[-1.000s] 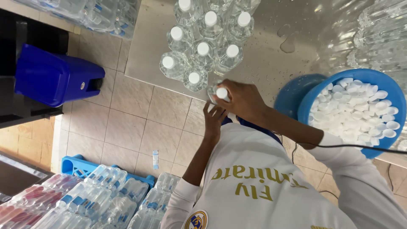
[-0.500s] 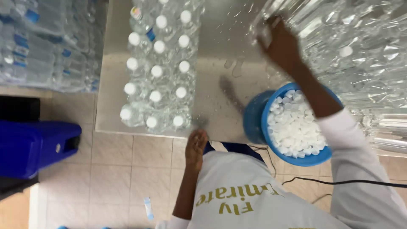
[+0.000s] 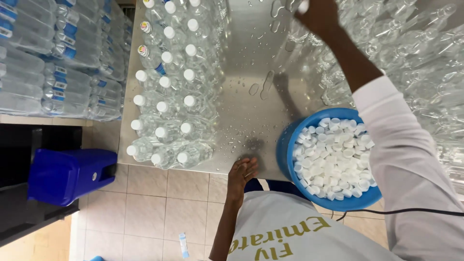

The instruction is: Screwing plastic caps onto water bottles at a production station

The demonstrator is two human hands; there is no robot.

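Fingers (image 3: 316, 17) of right hand (image 3: 319, 19) wrapped on clear bottle (image 3: 302, 7), frame top; light, slippery, crushable; left hand (image 3: 241, 174) flat on counter (image 3: 251, 72) edge.

Wet steel table (image 3: 251, 96) over beige tiled floor (image 3: 150, 208)

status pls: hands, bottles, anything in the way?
Left hand rests open on the wet steel table edge. Right hand reaches into the uncapped bottles, grip unclear. Capped bottles stand left, blue tub of white caps right. Nothing between.
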